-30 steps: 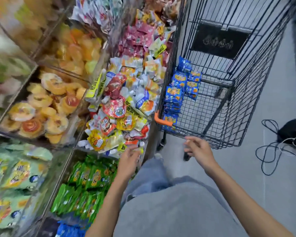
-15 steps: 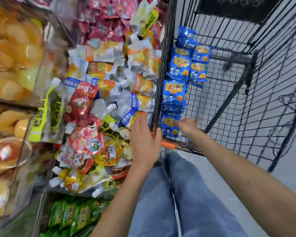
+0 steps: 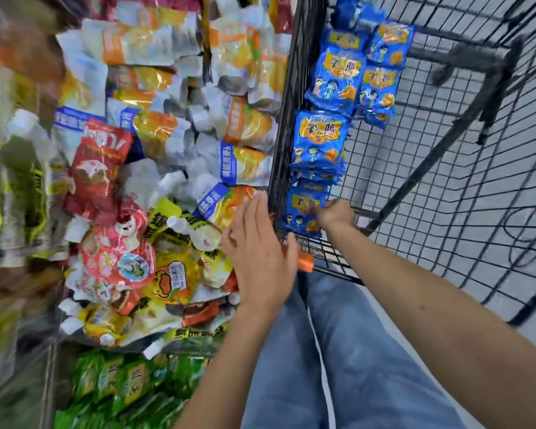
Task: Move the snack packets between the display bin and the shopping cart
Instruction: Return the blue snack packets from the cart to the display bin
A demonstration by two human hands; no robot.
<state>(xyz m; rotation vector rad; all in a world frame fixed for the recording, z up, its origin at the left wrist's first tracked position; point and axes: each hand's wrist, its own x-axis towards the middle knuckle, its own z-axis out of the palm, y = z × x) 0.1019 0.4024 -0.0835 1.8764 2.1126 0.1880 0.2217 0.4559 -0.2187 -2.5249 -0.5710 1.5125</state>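
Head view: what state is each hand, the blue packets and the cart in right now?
Left hand, open, flat, over the mixed packets by the shopping cart.
Right hand, inside the shopping cart, gripping the nearest blue packet.
Nearest blue packet, in the cart, held at its right edge.
Other blue packets, untouched, lined along the cart wall next to the mixed packets.

The single wide-angle camera sits on the person's head and looks steeply down and slightly forward, close over the scene. The heaped display bin of mixed foil snack packets (image 3: 84, 343) fills the left half, the black wire shopping cart (image 3: 287, 125) the right, and the wearer's blue denim trousers (image 3: 338, 351) the bottom edge. The left margin is blurred.
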